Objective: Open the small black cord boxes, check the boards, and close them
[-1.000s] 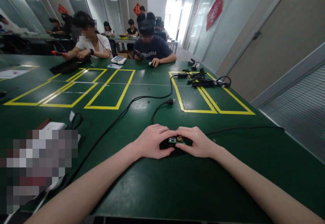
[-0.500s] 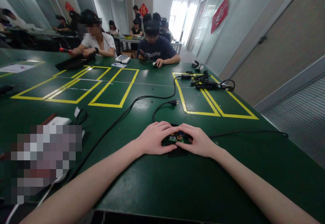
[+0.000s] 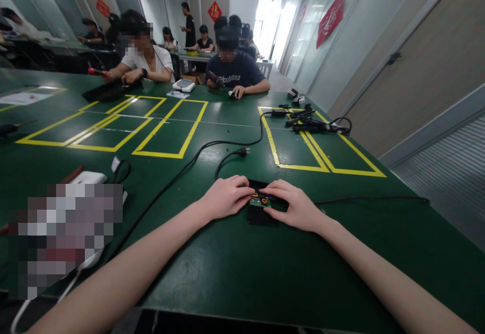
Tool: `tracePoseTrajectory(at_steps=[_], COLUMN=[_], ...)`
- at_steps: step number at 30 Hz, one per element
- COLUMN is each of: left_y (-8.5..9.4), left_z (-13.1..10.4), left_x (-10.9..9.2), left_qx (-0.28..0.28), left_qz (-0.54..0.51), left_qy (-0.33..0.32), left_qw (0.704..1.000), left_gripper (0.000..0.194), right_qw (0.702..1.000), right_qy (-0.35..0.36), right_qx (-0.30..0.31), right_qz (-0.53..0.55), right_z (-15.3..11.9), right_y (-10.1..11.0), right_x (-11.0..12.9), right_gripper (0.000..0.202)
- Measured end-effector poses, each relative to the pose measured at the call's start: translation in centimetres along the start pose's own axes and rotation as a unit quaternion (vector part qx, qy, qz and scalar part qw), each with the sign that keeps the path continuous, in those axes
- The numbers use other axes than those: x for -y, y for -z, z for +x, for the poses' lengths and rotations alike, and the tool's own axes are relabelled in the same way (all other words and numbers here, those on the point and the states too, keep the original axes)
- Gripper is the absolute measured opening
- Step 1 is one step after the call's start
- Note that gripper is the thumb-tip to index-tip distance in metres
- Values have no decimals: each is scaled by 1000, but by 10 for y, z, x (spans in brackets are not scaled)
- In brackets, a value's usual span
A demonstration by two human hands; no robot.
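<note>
A small green circuit board [image 3: 256, 202] with a copper-coloured coil sits at an open black plastic case [image 3: 261, 218] on the green table. My left hand [image 3: 227, 197] pinches at the board's left edge, thumb and fingertips close together. From the right, my right hand [image 3: 297, 206] grips the board, its thumb at the near corner and its fingers over the far side. Part of the case and some thin wires are hidden beneath the fingers. A black cord with a plug [image 3: 243, 151] curls out behind my left hand.
Black cables [image 3: 314, 124] lie heaped at the back right, among yellow tape outlines [image 3: 182, 144]. A long cord [image 3: 166, 187] crosses the table on the left, near a blurred-out object [image 3: 68, 233]. Two people [image 3: 238, 71] work across the table.
My left hand has drawn back a little to the left, showing more of the board and case. The plug has shifted left. My right hand stays almost in place.
</note>
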State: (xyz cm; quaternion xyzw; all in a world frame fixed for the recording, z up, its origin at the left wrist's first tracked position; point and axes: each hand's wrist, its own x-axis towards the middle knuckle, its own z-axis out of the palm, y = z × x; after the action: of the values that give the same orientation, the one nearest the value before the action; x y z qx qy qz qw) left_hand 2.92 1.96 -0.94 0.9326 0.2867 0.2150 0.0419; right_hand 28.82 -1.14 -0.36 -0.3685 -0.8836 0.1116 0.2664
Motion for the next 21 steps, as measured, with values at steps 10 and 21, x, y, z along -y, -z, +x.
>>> tracePoseTrajectory(at_steps=[10, 21], left_y=[9, 13], left_z=[9, 8], left_x=[-14, -10], left_qx=[72, 68], left_qz=[35, 27], left_qy=[124, 121], left_qw=[989, 990], left_gripper=[26, 25], right_qw=[1000, 998], right_qy=[-9, -49], right_qx=[7, -16], right_qz=[17, 24], right_z=[0, 1], right_y=[-1, -6], right_x=[1, -3], right_gripper=[51, 30])
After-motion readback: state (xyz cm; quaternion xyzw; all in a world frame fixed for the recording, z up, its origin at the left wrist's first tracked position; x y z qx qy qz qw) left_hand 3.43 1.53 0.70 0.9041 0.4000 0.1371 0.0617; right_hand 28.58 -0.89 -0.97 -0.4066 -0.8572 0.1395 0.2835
